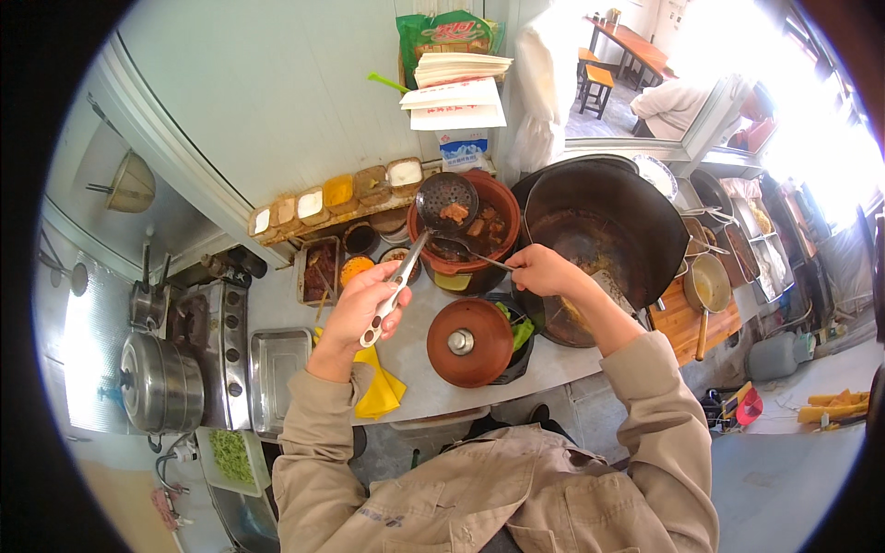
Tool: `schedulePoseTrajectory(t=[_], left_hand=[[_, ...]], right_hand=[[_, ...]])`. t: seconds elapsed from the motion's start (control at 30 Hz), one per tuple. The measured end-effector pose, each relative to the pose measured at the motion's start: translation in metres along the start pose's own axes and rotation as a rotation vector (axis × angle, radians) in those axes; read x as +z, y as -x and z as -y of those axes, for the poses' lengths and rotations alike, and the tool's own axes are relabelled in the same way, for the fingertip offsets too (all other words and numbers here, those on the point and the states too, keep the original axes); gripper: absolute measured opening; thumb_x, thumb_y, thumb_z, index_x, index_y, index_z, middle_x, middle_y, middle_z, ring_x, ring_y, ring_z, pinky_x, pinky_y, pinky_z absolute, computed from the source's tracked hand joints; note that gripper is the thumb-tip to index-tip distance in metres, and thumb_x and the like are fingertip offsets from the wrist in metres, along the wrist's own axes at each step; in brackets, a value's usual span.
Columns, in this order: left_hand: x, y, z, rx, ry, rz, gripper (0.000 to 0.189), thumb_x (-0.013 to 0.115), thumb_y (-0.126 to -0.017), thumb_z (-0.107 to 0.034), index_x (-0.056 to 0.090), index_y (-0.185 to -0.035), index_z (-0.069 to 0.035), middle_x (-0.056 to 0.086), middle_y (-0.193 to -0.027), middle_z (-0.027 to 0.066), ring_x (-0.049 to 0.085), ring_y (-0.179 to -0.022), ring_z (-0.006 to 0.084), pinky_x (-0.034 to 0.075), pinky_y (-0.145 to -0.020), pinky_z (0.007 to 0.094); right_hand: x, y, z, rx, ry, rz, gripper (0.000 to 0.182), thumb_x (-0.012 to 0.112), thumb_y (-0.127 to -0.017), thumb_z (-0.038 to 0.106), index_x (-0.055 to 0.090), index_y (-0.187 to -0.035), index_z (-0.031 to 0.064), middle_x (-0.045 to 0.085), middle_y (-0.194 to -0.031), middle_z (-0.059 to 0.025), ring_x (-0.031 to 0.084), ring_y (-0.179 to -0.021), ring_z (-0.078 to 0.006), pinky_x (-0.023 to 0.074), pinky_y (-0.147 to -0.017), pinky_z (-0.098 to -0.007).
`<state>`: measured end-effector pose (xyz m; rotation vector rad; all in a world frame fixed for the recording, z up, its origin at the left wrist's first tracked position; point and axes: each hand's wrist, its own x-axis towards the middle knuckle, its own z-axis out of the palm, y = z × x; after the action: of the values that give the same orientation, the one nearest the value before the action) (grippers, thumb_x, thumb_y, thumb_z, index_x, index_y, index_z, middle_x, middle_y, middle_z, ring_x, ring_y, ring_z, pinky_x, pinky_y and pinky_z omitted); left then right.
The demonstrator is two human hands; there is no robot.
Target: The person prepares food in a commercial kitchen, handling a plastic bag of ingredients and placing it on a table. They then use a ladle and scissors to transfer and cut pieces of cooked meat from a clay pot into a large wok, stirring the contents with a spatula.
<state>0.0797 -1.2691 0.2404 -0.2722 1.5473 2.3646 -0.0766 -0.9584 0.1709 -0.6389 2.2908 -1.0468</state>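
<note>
My left hand (366, 311) grips the handle of a perforated metal skimmer (442, 193), whose bowl carries a few chunks of what looks like meat over the left side of a clay pot (510, 200). Dark broth with more chunks fills that pot. A long-handled metal spoon or ladle (492, 261) is in my right hand (543, 269); its head reaches the pot, below the skimmer. Nearer to me, a brown clay lid (470, 352) with a metal knob partly covers a dark bowl (520, 366) with green leaves (522, 333).
A large dark pot (650, 269) stands at the right, beside a wooden board (667, 328) with a saucepan (706, 283). Seasoning containers (311, 207) line the wall. A steel tray (276, 366) and yellow cloth (377, 387) lie left. Another person (674, 107) is beyond the window.
</note>
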Motion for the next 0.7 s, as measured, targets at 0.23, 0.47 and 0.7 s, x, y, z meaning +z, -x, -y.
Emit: schedulePoseTrajectory(t=[0.23,0.47,0.7], left_hand=[[-0.003,-0.008,0.005,0.023,-0.010,-0.074,0.051,0.052,-0.102,-0.010,0.039,-0.150,0.000,0.065,-0.087,0.0115,0.054,-0.050,0.0138,0.041,-0.040,0.0278],[0.001,-0.012,0.003,0.011,-0.064,-0.070,0.053,0.052,-0.101,-0.010,0.039,-0.150,0.002,0.065,-0.088,0.0105,0.053,-0.049,0.0130,0.040,-0.040,0.0279],[0.004,-0.012,0.003,0.016,-0.052,-0.048,0.041,0.048,-0.101,-0.009,0.046,-0.140,0.000,0.063,-0.087,0.0081,0.054,-0.049,0.0121,0.042,-0.040,0.0277]], right_hand=[[-0.003,-0.004,0.010,0.315,-0.418,0.046,0.026,0.054,-0.096,0.009,0.073,-0.111,-0.0012,0.069,-0.077,-0.0096,0.056,-0.053,-0.0138,0.0438,-0.045,-0.0333],[0.019,-0.007,-0.001,-0.092,0.111,-0.094,0.022,0.056,-0.092,0.010,0.072,-0.092,-0.0053,0.070,-0.078,-0.0155,0.063,-0.055,-0.0204,0.0483,-0.048,-0.0377],[0.021,-0.009,0.002,0.338,-0.685,0.023,0.021,0.051,-0.096,0.006,0.068,-0.097,-0.0055,0.069,-0.082,-0.0108,0.051,-0.049,-0.0128,0.0389,-0.042,-0.0312]])
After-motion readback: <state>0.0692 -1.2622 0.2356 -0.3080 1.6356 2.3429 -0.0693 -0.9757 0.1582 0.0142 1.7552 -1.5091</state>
